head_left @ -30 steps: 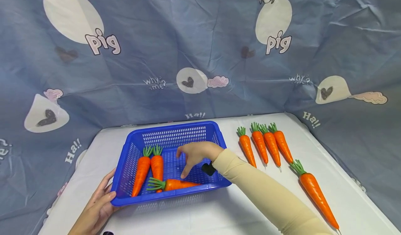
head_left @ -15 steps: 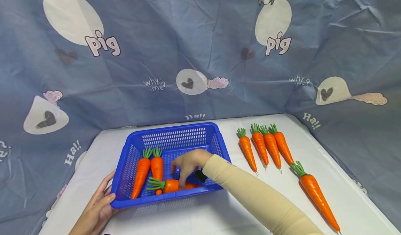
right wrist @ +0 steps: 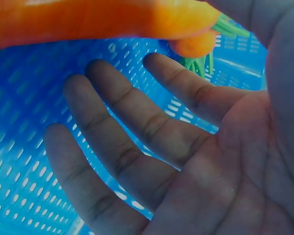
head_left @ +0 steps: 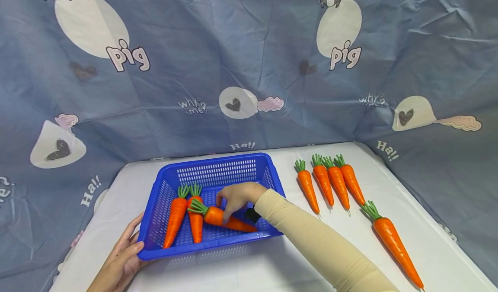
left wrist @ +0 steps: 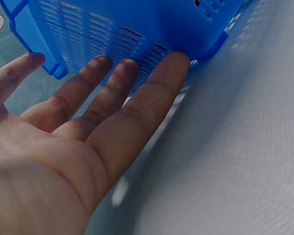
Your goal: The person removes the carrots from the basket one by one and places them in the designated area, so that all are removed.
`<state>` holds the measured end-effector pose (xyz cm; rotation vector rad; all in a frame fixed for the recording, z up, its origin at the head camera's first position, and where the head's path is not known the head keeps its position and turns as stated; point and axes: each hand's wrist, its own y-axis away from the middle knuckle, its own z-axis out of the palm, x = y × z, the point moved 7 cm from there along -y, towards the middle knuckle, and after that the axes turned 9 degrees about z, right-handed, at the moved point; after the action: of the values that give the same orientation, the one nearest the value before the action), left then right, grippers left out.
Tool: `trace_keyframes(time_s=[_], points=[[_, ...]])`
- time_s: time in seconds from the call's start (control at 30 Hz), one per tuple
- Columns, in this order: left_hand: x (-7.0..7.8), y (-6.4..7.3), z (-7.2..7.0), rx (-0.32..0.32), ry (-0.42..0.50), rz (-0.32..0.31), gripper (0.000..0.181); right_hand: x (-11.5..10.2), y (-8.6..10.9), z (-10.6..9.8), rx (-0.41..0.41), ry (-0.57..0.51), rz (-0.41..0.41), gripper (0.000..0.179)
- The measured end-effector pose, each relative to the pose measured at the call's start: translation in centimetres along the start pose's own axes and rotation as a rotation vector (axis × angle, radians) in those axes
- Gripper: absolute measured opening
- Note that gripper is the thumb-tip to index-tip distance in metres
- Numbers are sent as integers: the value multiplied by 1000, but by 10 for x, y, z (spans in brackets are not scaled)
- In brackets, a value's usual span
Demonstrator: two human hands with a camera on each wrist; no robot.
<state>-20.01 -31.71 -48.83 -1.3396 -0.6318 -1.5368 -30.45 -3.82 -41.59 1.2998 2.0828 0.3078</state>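
A blue plastic basket [head_left: 183, 252] stands on the white table with three orange carrots inside. Two of them, the left carrot [head_left: 176, 216] and the middle carrot [head_left: 196, 227], lie side by side with green tops pointing away. Across the middle one's lower part slants a third carrot [head_left: 242, 226], its tip toward the near right corner. My right hand [head_left: 238, 197] reaches into the basket, thumb against this slanted carrot; in the right wrist view its fingers [right wrist: 93, 110] extend fairly straight below the carrot. My left hand [head_left: 120, 257] rests against the basket's left end, fingers [left wrist: 159, 81] extended along the slotted wall.
Several carrots [head_left: 323, 184] lie in a row on the white table [head_left: 295, 257] right of the basket. A single larger carrot [head_left: 397, 248] lies nearer the right edge. Behind the table hangs a blue printed cloth [head_left: 186, 67].
My right hand has lowered onto the third carrot, and its top end has shifted away from the basket's near wall, so it now slants. The left hand stays at the basket's left end.
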Motion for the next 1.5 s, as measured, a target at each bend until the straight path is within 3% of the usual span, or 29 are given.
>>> trace_keyframes(time_s=[0.17, 0.43, 1.0, 1.33, 1.5], points=[[1, 0, 0, -11, -21, 9, 62, 5, -2, 0, -3, -61, -1, 37], [-1, 1, 0, 24, -12, -17, 60, 5, -3, 2, -21, -128, 3, 38], [5, 0, 5, -47, 19, 41, 64, 11, -6, -4, 12, -276, 20, 44], [2, 1, 4, 13, -25, -4, 62, 17, 12, -27, 51, -350, -77, 46], [-1, 2, -1, 107, -95, -50, 61, 25, 26, -39, 85, -436, -107, 48]])
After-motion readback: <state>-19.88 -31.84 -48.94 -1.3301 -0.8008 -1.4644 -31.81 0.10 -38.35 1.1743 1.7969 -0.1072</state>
